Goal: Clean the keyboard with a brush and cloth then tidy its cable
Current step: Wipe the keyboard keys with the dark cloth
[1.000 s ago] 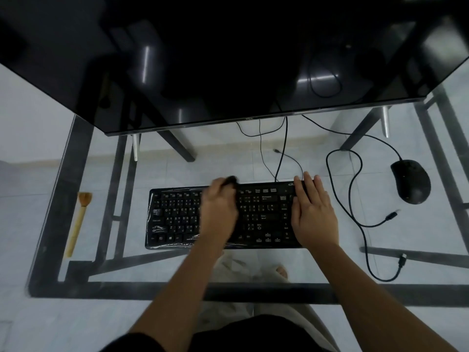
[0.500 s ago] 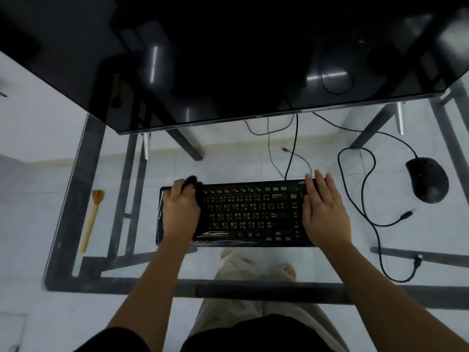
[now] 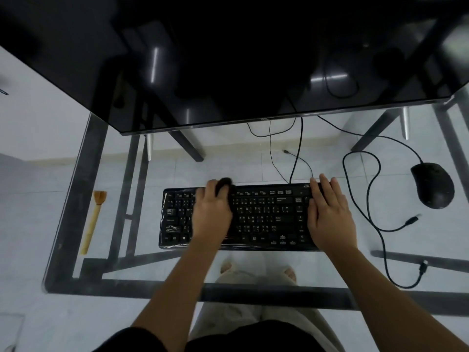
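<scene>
While the left grip (image 3: 212,214) clenches a dark wadded cloth (image 3: 225,183) on the black plastic keyboard (image 3: 266,219) amid the glass worktop (image 3: 228,163), the right grip (image 3: 330,217) lies flat and released, pinning its end; I'd wipe slow, even rows with light pressure.

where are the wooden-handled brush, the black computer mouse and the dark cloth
wooden-handled brush (image 3: 91,226): head view, middle of its handle
black computer mouse (image 3: 433,186): head view, top of its shell
dark cloth (image 3: 225,182): head view, the bunched end that shows
</scene>
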